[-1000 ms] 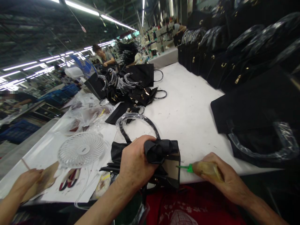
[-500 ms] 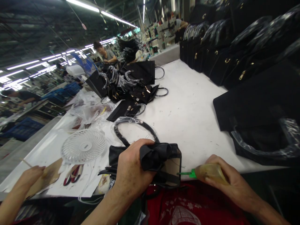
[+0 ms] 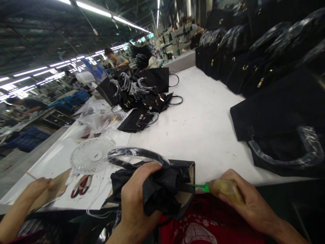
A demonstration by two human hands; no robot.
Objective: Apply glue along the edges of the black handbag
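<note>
My left hand point(image 3: 135, 195) is wrapped round a black handbag point(image 3: 162, 189) at the table's front edge, bunching its dark fabric. The bag lies tilted, and its pale inner side shows at the right end. A handle point(image 3: 137, 153) in clear plastic wrap arches up behind my left hand. In my right hand point(image 3: 250, 203) is a squeeze bottle point(image 3: 225, 191) with yellowish contents. Its thin green nozzle point(image 3: 205, 187) points left, and its tip reaches the open right end of the bag. Whether the tip touches the material I cannot tell.
Finished-looking black handbags point(image 3: 274, 115) line the right side. More bags point(image 3: 154, 79) are heaped at the back. A white fan point(image 3: 93, 156), red-handled snips point(image 3: 81, 186) and plastic wrap point(image 3: 98, 115) lie left. Another person's hand point(image 3: 38, 188) rests on a brown board point(image 3: 57, 186).
The bag has turned and dropped slightly towards me, its handle swinging lower and left. My right hand has brought the nozzle a little left, into the bag's open end.
</note>
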